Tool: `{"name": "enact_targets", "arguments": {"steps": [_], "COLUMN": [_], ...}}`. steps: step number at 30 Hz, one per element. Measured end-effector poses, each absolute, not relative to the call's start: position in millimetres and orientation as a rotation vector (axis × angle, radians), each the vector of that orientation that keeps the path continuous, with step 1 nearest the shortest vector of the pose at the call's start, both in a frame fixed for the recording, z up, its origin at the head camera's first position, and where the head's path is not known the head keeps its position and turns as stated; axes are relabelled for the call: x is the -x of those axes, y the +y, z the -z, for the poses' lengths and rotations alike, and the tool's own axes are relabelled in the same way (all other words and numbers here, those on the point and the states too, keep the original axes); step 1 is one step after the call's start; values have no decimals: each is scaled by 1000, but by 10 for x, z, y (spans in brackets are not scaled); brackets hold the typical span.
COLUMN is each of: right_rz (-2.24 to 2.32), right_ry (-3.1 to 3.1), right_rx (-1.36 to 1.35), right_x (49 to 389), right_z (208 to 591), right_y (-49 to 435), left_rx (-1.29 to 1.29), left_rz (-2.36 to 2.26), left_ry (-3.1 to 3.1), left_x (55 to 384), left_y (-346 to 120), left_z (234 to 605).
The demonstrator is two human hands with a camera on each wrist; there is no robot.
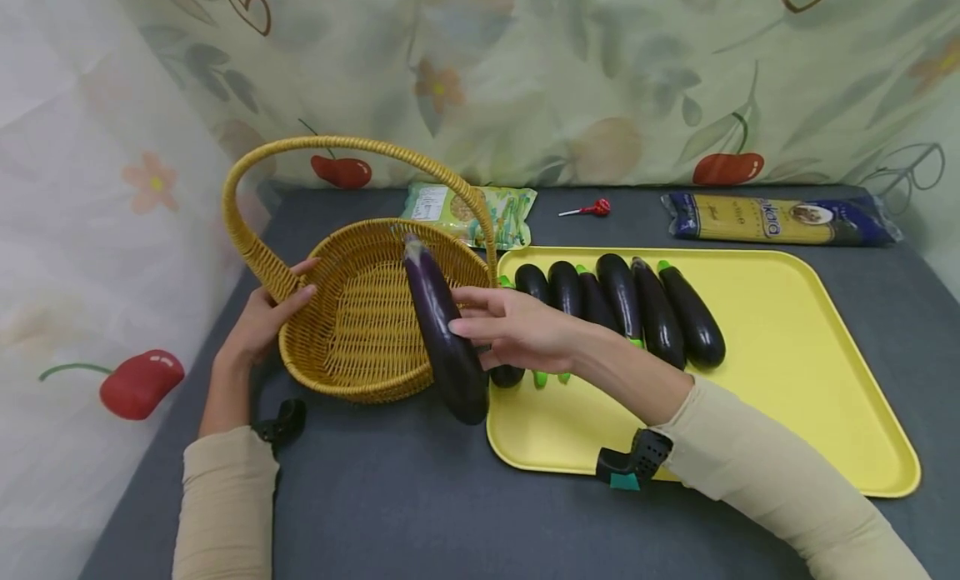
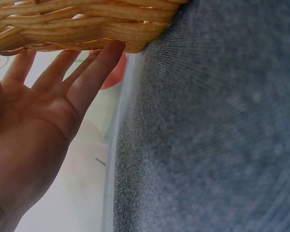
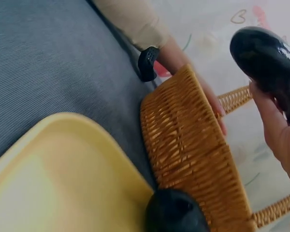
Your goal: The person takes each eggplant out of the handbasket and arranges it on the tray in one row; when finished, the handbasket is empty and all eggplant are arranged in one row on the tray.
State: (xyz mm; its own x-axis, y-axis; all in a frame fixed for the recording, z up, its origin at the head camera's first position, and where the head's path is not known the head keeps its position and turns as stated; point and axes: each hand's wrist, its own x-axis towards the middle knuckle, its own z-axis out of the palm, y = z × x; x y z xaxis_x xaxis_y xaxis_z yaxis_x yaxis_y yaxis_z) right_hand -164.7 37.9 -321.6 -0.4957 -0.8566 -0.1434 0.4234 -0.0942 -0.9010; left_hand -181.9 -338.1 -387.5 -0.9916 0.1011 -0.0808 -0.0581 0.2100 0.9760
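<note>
A purple-black eggplant (image 1: 442,334) is pinched between the thumb and fingers of my right hand (image 1: 517,326), its stem end tilted up and away. It overlaps the right part of the wicker basket (image 1: 375,392) in the head view. In the right wrist view the held eggplant (image 3: 268,63) shows above the basket wall (image 3: 176,135). My left hand (image 1: 258,317) holds the basket at its left rim by the handle's base, thumb over the rim. Fingertips of the left hand (image 2: 43,116) lie against the basket's outer weave (image 2: 87,24). The visible basket floor is bare weave.
Several eggplants (image 1: 663,313) lie in a row on a yellow tray (image 1: 795,380) right of the basket. Behind stand a green patterned packet (image 1: 510,209), a red lollipop (image 1: 600,207) and a blue-and-yellow pasta pack (image 1: 780,219). Printed curtains (image 1: 525,80) border the dark table (image 1: 420,505).
</note>
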Motion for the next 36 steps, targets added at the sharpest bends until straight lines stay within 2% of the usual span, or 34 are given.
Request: {"name": "enact_targets", "arguments": {"steps": [19,36], "right_rz": [1634,1794], "right_ry": [1315,1370], "right_rx": [575,505], "right_x": [1535,1698], "right_z": [3429,3567], "right_y": [1384,2587], "left_rx": [-57,-28], "left_rz": [-1909,-1868], "left_ry": [2352,2379], "left_x": [1811,1807], "left_y": [-3382,-3356], "left_z": [3880,3876]}}
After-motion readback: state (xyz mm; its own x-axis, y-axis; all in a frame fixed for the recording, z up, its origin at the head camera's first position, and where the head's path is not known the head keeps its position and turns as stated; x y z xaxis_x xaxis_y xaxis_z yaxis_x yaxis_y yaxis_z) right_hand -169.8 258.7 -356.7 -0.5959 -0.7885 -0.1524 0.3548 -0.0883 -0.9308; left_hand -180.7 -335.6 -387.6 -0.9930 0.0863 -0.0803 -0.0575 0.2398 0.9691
